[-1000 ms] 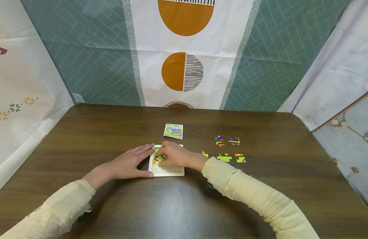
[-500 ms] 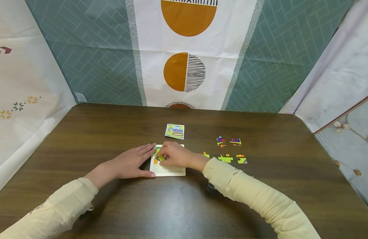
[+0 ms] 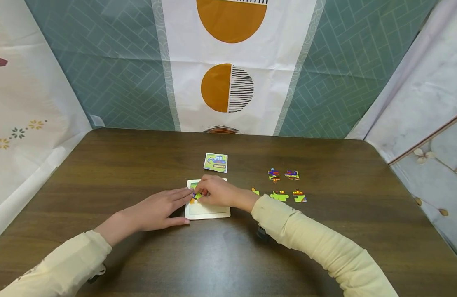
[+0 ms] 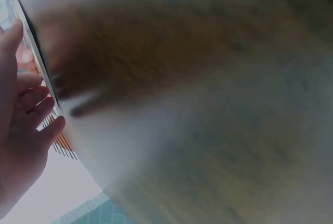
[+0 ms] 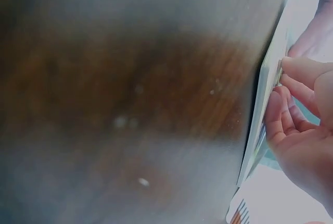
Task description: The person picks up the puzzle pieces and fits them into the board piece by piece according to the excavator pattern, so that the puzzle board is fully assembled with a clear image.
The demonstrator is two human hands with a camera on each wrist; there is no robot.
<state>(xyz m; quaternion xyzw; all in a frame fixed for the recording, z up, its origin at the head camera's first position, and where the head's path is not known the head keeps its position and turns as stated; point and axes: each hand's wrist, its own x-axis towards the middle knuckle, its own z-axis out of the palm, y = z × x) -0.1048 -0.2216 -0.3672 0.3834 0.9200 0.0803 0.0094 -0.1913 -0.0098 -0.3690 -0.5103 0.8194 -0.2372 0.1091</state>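
In the head view, a white puzzle tray (image 3: 207, 215) lies on the brown table. At its left side a few green, orange and dark puzzle pieces (image 3: 193, 201) show, partly hidden by fingers. My right hand (image 3: 219, 194) reaches over the tray and pinches a green and dark puzzle piece (image 3: 197, 196) between thumb and fingers. My left hand (image 3: 159, 209) has its fingers extended over the tray's left rim, fingertips near those pieces, thumb by the lower left corner. The right wrist view shows the tray (image 5: 261, 99) edge-on beside the right hand (image 5: 304, 114).
Behind the tray lies a picture card (image 3: 215, 163) showing an excavator. Several loose puzzle pieces (image 3: 279, 196) lie to the right, one partly behind the right wrist. Patterned cloth (image 3: 139, 74) hangs beyond the table's (image 3: 139, 152) far edge.
My left hand has shifted slightly, its fingers closing together and reaching farther over the tray's left rim. The right hand stays at nearly the same spot with the puzzle piece.
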